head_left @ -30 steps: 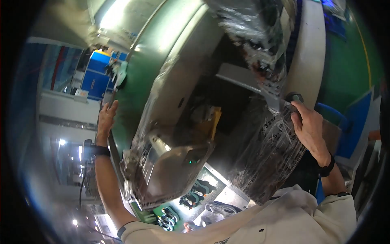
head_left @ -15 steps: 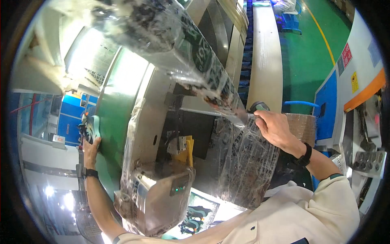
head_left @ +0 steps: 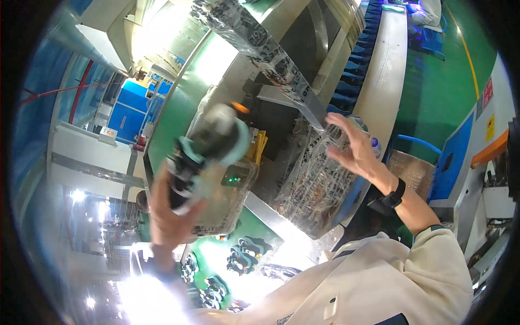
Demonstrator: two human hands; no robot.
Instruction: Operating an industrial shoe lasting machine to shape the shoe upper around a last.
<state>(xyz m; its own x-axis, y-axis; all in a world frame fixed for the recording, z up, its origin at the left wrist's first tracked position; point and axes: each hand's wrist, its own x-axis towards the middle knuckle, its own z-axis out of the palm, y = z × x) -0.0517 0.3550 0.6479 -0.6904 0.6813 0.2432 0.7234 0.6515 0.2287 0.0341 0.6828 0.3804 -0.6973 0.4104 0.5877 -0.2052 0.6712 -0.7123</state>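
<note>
Workshop floor: green, marked by a yellow line.
Blue cabinet: far left, beyond a green strip of surface.
Left hand: blurred, fingers closed around footwear.
Footwear: dark with teal edges, smeared, raised in front of a film-wrapped metal box bearing small green lights; one shoe or two, I cannot tell.
Lower shoes: several, dark and teal, below the metal box.
Yellow packet: just right of the footwear.
Slanting beam: wrapped in printed film, running down rightward to a bare grey end.
Wrapped casing: under that end.
Right hand: fingers spread, close to the beam's grey end; contact cannot be told.
Purple-capped bottle: just beside the right hand.
Cardboard box: right of the forearm.
Blue panel: farther right.
</note>
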